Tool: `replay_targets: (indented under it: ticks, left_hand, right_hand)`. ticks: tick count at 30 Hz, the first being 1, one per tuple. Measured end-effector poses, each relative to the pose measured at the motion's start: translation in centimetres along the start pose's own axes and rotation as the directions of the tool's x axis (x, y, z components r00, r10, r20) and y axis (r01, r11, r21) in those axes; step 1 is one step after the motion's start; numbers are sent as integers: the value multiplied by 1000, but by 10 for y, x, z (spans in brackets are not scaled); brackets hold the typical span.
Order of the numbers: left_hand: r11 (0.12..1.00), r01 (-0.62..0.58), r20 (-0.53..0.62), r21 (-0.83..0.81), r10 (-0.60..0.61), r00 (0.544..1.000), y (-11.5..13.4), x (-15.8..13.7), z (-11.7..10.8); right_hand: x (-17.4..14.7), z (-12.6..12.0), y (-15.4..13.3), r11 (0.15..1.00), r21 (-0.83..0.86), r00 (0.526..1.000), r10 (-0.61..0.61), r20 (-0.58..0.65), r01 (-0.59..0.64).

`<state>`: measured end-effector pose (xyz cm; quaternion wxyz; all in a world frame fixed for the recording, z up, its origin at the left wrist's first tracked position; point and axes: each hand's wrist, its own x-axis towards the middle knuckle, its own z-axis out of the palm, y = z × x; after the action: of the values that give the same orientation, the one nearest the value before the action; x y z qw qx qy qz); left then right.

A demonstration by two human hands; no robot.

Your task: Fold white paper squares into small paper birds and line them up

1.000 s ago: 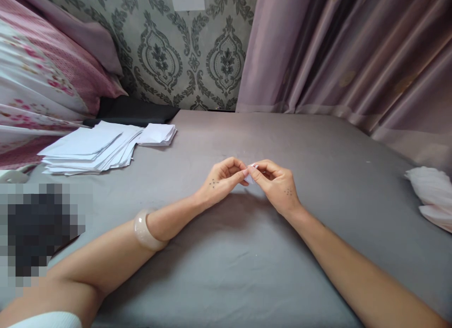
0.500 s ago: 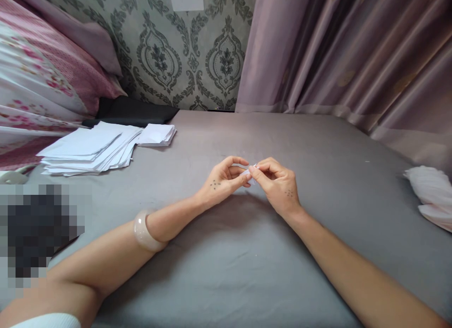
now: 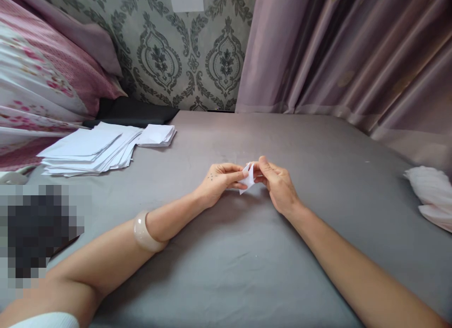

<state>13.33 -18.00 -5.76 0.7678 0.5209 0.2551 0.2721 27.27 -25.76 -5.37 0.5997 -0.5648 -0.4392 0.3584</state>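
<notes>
From my end: left hand (image 3: 219, 183) nearly closed, thumb and fingers pinching a small, pointed, folded white paper piece (image 3: 248, 179). Right hand (image 3: 281, 187) partly open, thumb raised, fingers at the paper's right side; can't tell if they grip it. Paper sits between both hands, over the grey cloth-covered surface (image 3: 226, 281). Glossy cream bangle (image 3: 144, 231) on left forearm. Farther left I see a large stack of white paper sheets (image 3: 81, 144), smaller white paper stack (image 3: 156, 134) just beside it.
</notes>
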Motion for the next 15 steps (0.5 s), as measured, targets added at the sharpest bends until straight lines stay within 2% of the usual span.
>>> replay_targets:
  ticks: [2,5,7,10,15]
  left_hand:
    - [1000,12,-2,-5,-12,1000,0,0,0]
    - [999,19,10,33,-19,1000,0,-1,1]
    - [995,12,10,96,-13,1000,1,-2,2]
    - [984,-2,-29,176,7,1000,1,-1,1]
    - [993,-4,-190,118,26,982,1,4,-3]
  right_hand:
    - [0,1,-1,1000,-12,1000,10,-25,-10]
    - [-1,2,-2,995,-84,995,-56,-81,49]
    - [-1,1,-3,991,-109,994,-83,-64,76]
    - [0,-1,-2,999,-52,999,-19,-33,18]
    - [0,1,-2,988,-63,990,144,9,-143]
